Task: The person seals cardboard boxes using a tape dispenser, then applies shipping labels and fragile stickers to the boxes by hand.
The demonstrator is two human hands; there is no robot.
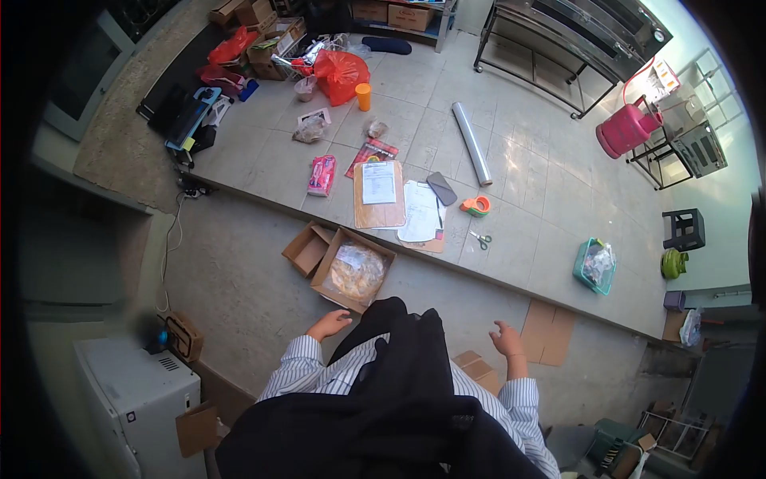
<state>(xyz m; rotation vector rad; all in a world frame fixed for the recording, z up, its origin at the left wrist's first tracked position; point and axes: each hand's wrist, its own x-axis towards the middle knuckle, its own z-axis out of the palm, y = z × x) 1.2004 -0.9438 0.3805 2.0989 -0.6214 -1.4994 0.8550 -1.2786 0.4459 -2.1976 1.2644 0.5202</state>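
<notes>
Pale floor tiles point(527, 172) cover a raised step that runs across the room, with rougher grey concrete floor point(239, 279) below it where the person stands. The left hand point(329, 323), coming out of a striped sleeve point(307, 371), hangs with its fingers loosely curled and holds nothing; it sits just beside the near corner of an open cardboard box point(327, 271), which lies on the concrete against the step and carries a clear bag of something round and pale point(357, 271). A smaller empty box point(307, 249) touches its far left side. The right hand point(507, 339) is spread, fingers apart and empty, hovering above a flattened cardboard piece point(479, 370), with a second flat sheet of cardboard point(547, 331) near it to the right. Up on the tiles, well apart from both hands, lie a brown folder with a printed sheet point(379, 194), loose papers point(420, 211), an orange tape roll point(476, 206), small scissors point(481, 239) and a long roll of clear film point(472, 144). A pink packet point(321, 175) lies left of the folder, and a red plastic bag point(341, 74) and an orange cup point(363, 96) stand farther back. A teal basket point(594, 267) sits at the step's right end, a pink gas cylinder point(626, 128) beyond it, and a white appliance point(136, 399) stands at the lower left
</notes>
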